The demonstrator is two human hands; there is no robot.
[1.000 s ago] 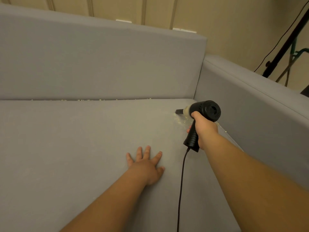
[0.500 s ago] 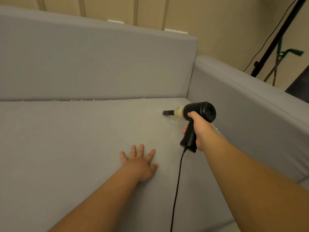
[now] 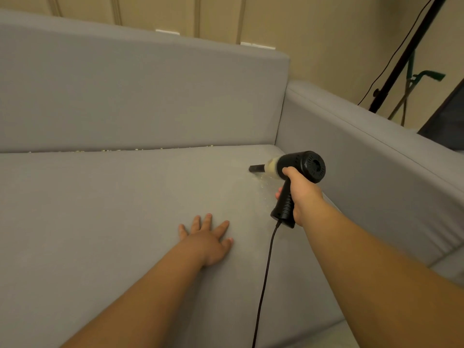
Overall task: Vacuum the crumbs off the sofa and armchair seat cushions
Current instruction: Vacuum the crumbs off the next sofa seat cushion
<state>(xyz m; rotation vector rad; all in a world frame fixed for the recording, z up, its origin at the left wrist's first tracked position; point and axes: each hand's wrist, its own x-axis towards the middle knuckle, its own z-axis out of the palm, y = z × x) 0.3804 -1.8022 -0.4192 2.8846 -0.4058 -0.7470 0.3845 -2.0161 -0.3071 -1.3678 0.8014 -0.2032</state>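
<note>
My right hand (image 3: 300, 194) grips the handle of a black handheld vacuum (image 3: 305, 165). Its narrow nozzle (image 3: 256, 168) points left, just above the grey sofa seat cushion (image 3: 113, 209) near the right back corner. Pale crumbs (image 3: 263, 183) lie scattered on the cushion under the nozzle. More crumbs (image 3: 120, 149) line the crease where the seat meets the back cushion. My left hand (image 3: 207, 238) rests flat on the seat, fingers spread, to the lower left of the vacuum. The vacuum's black cord (image 3: 266, 277) hangs down from the handle.
The grey back cushion (image 3: 138, 96) rises behind the seat and the grey armrest (image 3: 376, 156) closes the right side. Behind the armrest stand a black stand pole (image 3: 401, 59) and a green-handled tool (image 3: 424, 77) against the beige wall.
The vacuum nozzle has slid left along the cushion, away from the armrest corner. My left hand stays flat on the seat.
</note>
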